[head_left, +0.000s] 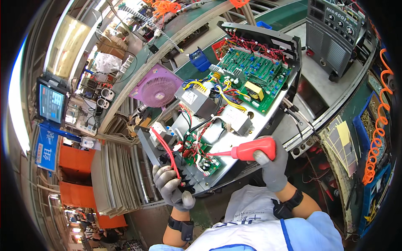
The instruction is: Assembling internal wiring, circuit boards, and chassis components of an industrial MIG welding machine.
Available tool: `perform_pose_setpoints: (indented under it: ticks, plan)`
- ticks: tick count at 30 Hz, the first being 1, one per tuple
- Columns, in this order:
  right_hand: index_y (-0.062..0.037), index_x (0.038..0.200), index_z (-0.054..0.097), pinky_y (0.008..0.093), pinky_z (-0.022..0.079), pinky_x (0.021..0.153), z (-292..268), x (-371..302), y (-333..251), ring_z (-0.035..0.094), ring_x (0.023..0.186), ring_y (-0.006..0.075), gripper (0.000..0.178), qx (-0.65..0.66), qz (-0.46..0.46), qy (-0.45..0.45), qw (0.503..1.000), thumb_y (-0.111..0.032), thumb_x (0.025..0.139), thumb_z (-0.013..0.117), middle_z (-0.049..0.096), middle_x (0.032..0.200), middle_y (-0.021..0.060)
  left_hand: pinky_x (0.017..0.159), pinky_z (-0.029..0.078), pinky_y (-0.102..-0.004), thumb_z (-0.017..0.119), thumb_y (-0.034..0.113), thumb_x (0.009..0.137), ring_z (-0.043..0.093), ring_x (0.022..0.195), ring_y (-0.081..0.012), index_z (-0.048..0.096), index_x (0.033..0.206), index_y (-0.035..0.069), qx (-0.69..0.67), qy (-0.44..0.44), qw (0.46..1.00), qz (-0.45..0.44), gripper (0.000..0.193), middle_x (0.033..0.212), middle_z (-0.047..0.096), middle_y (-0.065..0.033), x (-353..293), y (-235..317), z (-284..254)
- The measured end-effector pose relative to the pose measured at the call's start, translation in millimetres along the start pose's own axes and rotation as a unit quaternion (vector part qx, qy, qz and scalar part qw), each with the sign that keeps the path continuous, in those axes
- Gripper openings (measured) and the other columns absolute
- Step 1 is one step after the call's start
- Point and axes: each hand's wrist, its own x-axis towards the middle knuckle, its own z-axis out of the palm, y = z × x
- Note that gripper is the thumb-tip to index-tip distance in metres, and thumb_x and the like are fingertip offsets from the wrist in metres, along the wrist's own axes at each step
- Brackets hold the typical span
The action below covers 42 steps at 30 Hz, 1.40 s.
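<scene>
A part-built welding machine chassis lies in front of me on the conveyor, crowded with wiring. My left hand (172, 188), in a grey glove, is curled closed at its near left corner, around the lower end of a thick red cable (168, 151) beside the black end panel (147, 147). My gloved right hand (274, 167) grips a red bottle-shaped thing (253, 150) with a long tapering tip; I cannot tell its exact kind. That tip points left toward a small green circuit board (211, 164). Farther back are a transformer (197, 100) and a large green circuit board (251, 69).
A finished-looking welding machine (333, 35) stands at the far right. Nearby hang a coiled orange hose (379, 121) and a blue bin (368, 117) of small parts. A purple fan (157, 88), a screen (52, 101) and stacked grey panels (113, 180) are at the left.
</scene>
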Motion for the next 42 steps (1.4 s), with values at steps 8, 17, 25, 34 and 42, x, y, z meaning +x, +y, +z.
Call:
perform_pose_setpoints:
  ticks: [8,17,25,34,42]
  plan:
    - [0.0017,0.103,0.052,0.0259,0.054,0.061,-3,-3,0,0.064,0.073,0.0138,0.038,0.019,0.031,-0.021,0.999,-0.023,0.082,0.071,0.062,0.089,0.0089,0.103,0.031,-0.0536,0.048,0.041,0.082,0.053,0.097,-0.0305,0.047,0.091,0.012,0.004,-0.004,1.0,-0.001,0.03,0.095,0.052,-0.0096,0,1,-2]
    - [0.0014,0.103,0.053,0.0259,0.054,0.062,-7,-1,0,0.062,0.073,0.0127,0.04,-0.029,0.006,-0.012,0.999,-0.024,0.08,0.073,0.061,0.088,0.008,0.103,0.031,-0.0535,0.048,0.043,0.084,0.053,0.096,-0.0307,0.047,0.091,0.012,0.002,0.002,1.0,-0.002,0.033,0.096,0.052,-0.0099,0,1,2]
    - [0.001,0.102,0.054,0.0254,0.052,0.063,-13,-3,0,0.061,0.073,0.0114,0.038,-0.049,-0.003,-0.015,0.999,-0.021,0.079,0.073,0.062,0.088,0.0076,0.101,0.032,-0.0544,0.047,0.047,0.086,0.054,0.096,-0.0314,0.047,0.092,0.011,0.002,0.001,1.0,0.004,0.036,0.095,0.052,-0.0102,1,0,1]
    - [0.0009,0.102,0.055,0.0261,0.051,0.066,-10,-5,-12,0.06,0.074,0.0116,0.037,-0.043,0.003,-0.022,0.999,-0.02,0.077,0.073,0.062,0.088,0.0072,0.102,0.032,-0.0543,0.046,0.047,0.086,0.053,0.098,-0.0315,0.047,0.092,0.011,0.007,0.001,1.0,0.007,0.036,0.096,0.052,-0.0101,0,0,1]
    - [-0.0001,0.098,0.057,0.0301,0.048,0.075,-14,-6,-8,0.059,0.079,0.0172,0.037,-0.095,-0.019,-0.007,0.995,-0.022,0.074,0.075,0.063,0.089,0.0097,0.102,0.032,-0.0542,0.049,0.037,0.082,0.053,0.098,-0.0317,0.047,0.091,0.01,0.006,-0.006,1.0,0.0,0.028,0.096,0.053,-0.0105,2,2,0]
